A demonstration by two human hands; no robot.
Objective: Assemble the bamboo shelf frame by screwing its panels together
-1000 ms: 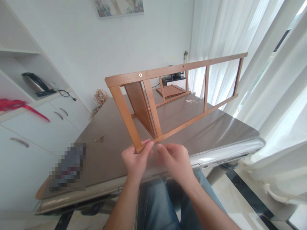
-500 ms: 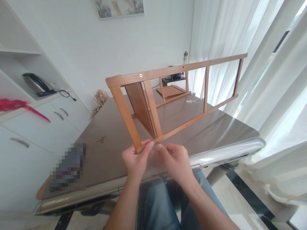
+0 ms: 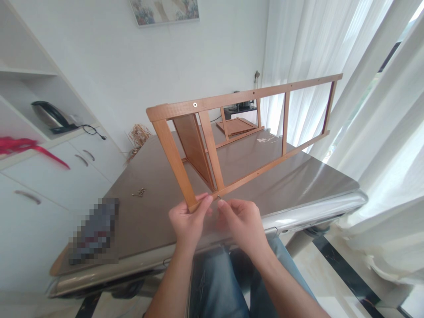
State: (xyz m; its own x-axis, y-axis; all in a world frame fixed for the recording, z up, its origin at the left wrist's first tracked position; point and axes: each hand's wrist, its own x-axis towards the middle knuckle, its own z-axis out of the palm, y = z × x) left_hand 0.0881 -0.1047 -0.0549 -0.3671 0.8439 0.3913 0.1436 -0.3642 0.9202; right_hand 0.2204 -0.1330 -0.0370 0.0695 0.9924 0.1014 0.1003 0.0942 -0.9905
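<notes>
A brown wooden frame [image 3: 228, 98] with long rails and crosspieces stands on its side on the table. Its near lower corner is pinched between the thumb and fingers of my left hand [image 3: 191, 216]. Right beside it, my right hand [image 3: 241, 217] is closed at the same lower rail, thumb and forefinger together on a small metal piece [image 3: 219, 198], perhaps a screw or a key; most of it is hidden by the fingers. A wooden panel [image 3: 194, 148] sits inside the frame near its left end. One hole in the upper rail carries a metal ring [image 3: 195, 105].
Several small metal fasteners [image 3: 139, 192] lie on the grey table [image 3: 155, 221], left of my hands. A blurred-out dark item [image 3: 96, 229] rests at the left edge. Farther back lie another wooden panel [image 3: 236, 126] and small pale pieces [image 3: 266, 140]. White curtains [image 3: 298, 48] hang at right.
Almost nothing differs. Both hands keep their places at the lower rail, and the frame stands as before.
</notes>
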